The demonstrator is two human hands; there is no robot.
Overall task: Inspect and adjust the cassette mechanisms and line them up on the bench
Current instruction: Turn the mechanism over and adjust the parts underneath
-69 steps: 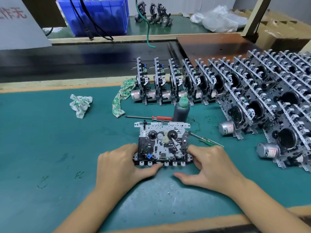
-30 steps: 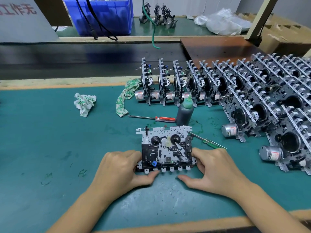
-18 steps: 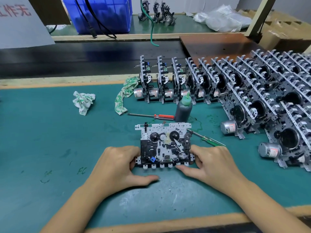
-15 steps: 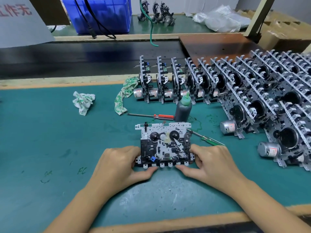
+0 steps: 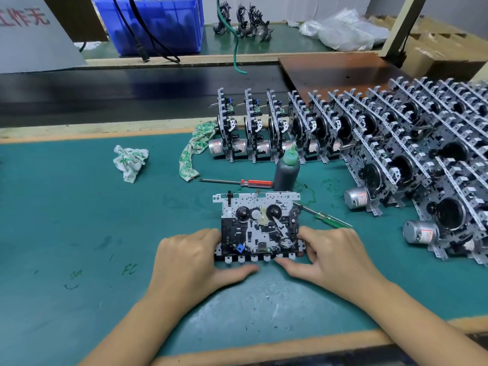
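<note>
Two hands' grip closed on flat cassette mechanism [image 5: 257, 225], twin black reels, white perforated plate.

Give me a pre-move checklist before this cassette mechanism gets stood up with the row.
1. Both hands on the unit: ok. The left hand and right hand grip the side edges of the cassette mechanism.
2. Unit lies flat on the green mat: ok.
3. Free spot at the row's left end: not ok. A patterned cloth lies against the lined-up mechanisms.
4. Path to the row: not ok. The dark bottle and red screwdriver lie between.
5. Green screwdriver: not ok, its tip reaches the unit's right edge.
6. Adjustment finished: cannot tell.
</note>
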